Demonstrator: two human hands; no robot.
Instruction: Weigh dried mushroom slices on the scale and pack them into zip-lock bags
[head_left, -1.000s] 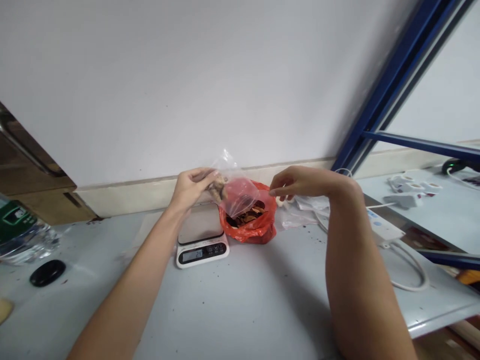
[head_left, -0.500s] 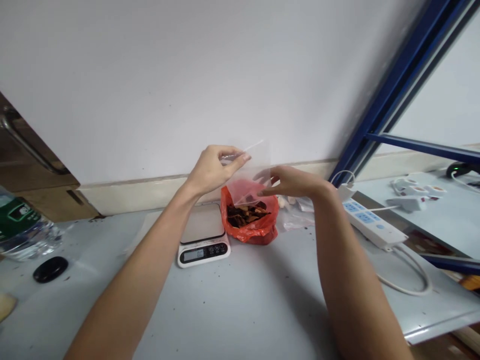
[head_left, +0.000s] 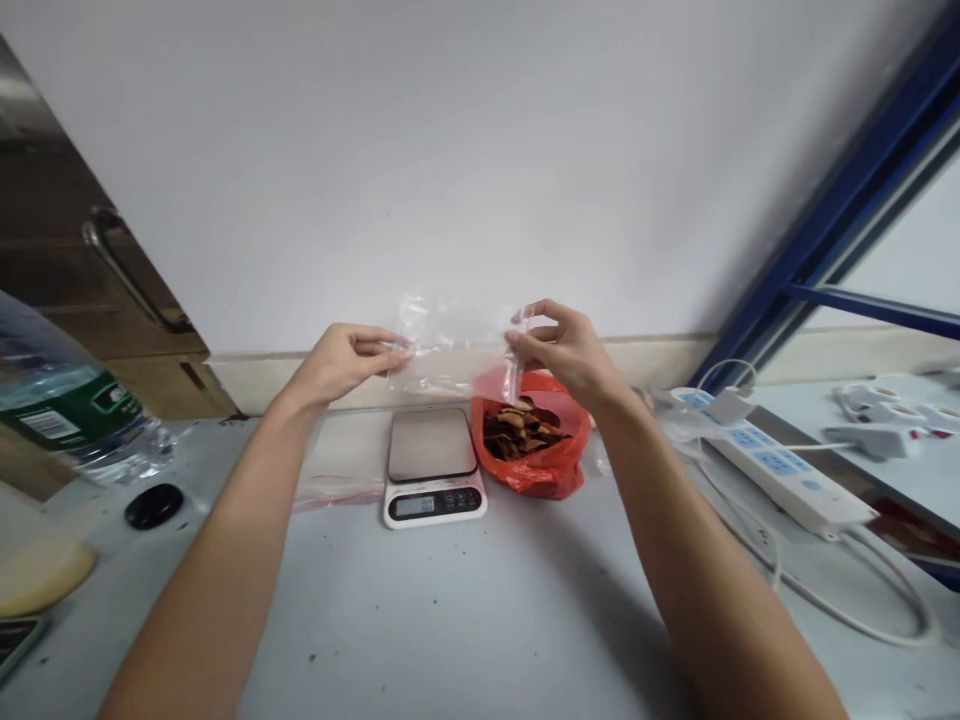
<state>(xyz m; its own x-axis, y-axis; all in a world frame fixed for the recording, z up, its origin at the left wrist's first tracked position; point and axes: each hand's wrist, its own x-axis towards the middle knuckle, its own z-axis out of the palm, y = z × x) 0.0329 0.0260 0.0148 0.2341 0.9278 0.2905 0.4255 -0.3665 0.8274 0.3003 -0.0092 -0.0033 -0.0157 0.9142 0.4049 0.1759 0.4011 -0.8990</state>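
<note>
A clear plastic bag is stretched sideways between my two hands, above the table. My left hand pinches its left edge. The right edge is pinched by my right hand. Below the bag sits a small white kitchen scale, its display lit and nothing on its plate. Right beside the scale, an open red plastic bag holds dried brown pieces, like slices of bark or herb. Flat clear bags lie left of the scale.
At the left are a water bottle with a green label, a round black object and a yellowish item. A white power strip with cables lies at the right, near a blue metal frame.
The clear bag has turned from upright to stretched sideways. My left hand has moved left and my right hand now grips the other edge. The view has shifted slightly left.
</note>
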